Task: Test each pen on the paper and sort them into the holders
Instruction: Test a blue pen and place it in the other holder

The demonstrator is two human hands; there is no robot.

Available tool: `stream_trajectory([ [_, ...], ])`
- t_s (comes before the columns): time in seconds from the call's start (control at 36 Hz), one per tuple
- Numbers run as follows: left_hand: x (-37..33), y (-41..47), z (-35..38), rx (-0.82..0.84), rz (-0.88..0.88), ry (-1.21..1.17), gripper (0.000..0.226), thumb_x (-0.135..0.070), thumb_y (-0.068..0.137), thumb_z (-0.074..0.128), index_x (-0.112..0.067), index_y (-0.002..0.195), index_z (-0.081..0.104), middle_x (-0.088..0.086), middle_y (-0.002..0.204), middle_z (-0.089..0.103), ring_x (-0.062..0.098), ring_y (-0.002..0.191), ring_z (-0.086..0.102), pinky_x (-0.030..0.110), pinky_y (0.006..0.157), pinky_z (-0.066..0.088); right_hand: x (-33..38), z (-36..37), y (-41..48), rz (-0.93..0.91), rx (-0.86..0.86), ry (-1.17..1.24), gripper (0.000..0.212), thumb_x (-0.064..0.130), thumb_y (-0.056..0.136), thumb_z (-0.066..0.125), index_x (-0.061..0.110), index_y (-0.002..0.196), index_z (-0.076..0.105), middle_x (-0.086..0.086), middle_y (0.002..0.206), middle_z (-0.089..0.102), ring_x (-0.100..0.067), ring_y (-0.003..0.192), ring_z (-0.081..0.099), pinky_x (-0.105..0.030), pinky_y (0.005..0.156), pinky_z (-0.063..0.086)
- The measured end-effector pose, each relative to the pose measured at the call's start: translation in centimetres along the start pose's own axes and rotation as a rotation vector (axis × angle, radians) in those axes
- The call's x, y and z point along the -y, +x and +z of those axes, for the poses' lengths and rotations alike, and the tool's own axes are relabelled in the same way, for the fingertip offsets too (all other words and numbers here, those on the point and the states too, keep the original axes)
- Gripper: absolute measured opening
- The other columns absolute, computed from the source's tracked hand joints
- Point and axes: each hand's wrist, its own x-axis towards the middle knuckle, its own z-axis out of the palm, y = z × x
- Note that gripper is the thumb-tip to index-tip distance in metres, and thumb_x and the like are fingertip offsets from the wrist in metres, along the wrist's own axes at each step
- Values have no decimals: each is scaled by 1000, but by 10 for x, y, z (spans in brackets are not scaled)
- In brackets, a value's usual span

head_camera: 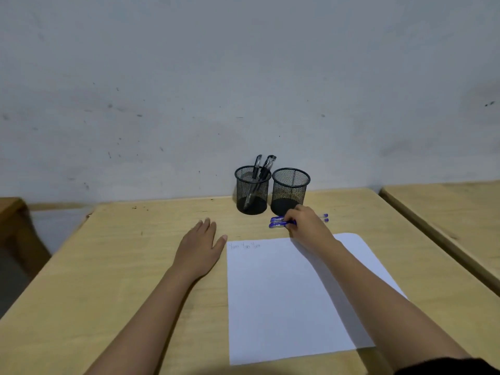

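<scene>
Two black mesh holders stand at the far edge of the desk. The left holder (252, 189) has black pens (261, 169) in it; the right holder (290, 189) looks empty. Blue pens (277, 222) lie side by side just in front of the right holder. My right hand (307, 224) reaches over them, fingers curled around the blue pens, which still rest on the desk. My left hand (201, 246) lies flat and open on the desk, left of the white paper (284, 299). The paper bears faint scribbles at its top left corner.
The wooden desk (121, 266) backs onto a grey wall. A second desk (446, 209) stands close on the right with a narrow gap between. A brown piece of furniture (13, 228) sits at the left edge.
</scene>
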Motion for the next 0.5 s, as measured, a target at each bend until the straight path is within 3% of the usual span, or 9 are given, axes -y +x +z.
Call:
stream_trajectory([
  [0.22, 0, -2, -4, -30, -10, -105, 55, -41, 96, 39, -10, 142, 35, 7, 154, 26, 20, 144, 19, 34, 114, 20, 15, -7, 1, -112, -12, -9, 14, 8, 88, 51, 5, 96, 62, -12, 98, 54, -29, 98, 49, -41, 77, 45],
  [0.33, -7, -6, -14, -45, -52, -517, 42, -32, 94, 50, -9, 129, 49, 7, 133, 53, 17, 120, 50, 29, 101, 39, 37, -14, 3, -228, -17, 21, 10, 10, 91, 52, 7, 97, 60, -4, 94, 49, -24, 94, 49, -36, 74, 41],
  [0.42, -23, -14, -26, -69, 21, -726, 33, -30, 94, 50, -14, 123, 56, -1, 126, 57, 11, 112, 54, 18, 88, 42, 56, -15, 2, -303, 15, 31, 11, 12, 91, 51, 8, 98, 60, -6, 97, 52, -24, 90, 53, -38, 77, 44],
  [0.5, -37, -23, -37, -84, 92, -873, 16, -27, 94, 52, -29, 107, 62, -9, 110, 63, 8, 102, 59, 20, 82, 49, 70, -16, -2, -349, 29, 22, 12, 15, 92, 51, 9, 99, 58, -6, 98, 52, -25, 86, 54, -41, 75, 45],
])
